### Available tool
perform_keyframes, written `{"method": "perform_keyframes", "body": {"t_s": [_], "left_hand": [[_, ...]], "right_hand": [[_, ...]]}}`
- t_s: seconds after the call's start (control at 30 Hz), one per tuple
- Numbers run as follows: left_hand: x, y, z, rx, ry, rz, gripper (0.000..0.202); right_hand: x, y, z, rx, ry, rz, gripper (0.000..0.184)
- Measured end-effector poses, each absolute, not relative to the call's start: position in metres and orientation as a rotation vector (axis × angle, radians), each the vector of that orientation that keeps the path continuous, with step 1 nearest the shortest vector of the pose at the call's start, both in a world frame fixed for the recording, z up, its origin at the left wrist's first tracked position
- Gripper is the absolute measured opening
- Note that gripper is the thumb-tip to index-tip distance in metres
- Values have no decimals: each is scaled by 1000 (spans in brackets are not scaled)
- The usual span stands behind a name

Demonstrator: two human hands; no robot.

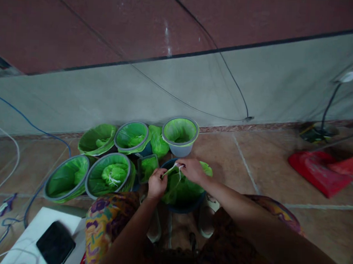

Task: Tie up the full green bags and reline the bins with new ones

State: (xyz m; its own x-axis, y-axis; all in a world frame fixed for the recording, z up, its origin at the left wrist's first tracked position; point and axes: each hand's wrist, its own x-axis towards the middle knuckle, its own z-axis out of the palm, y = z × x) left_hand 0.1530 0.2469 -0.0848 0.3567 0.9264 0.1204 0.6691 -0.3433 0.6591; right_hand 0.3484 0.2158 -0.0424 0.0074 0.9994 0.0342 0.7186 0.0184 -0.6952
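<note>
Pinching the green bag (185, 190), we have left hand (157, 183) and right hand (192, 170) clamped on its edge; steady tension serves us best, white string (180, 172) untangled.

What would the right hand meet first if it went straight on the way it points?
Probably the green bundle beside the pale bin, if the right hand clears the blue bin's far rim; its height above that rim is unclear here.
</note>
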Motion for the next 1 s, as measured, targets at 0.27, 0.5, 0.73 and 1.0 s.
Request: {"method": "perform_keyframes", "body": {"t_s": [0.27, 0.5, 0.73, 1.0], "left_hand": [[166, 252, -53, 2046, 1177, 526, 41], [177, 280, -20, 1818, 885, 586, 60], [202, 293, -7, 1838, 612, 246, 30], [208, 294, -26, 1742, 542, 286, 22]], "right_hand": [[349, 222, 5, -1311, -1240, 856, 26], [356, 222, 29, -1094, -1218, 1070, 24], [376, 224, 32, -946, -988, 1261, 27], [402, 229, 19, -1032, -700, 1173, 31]]}}
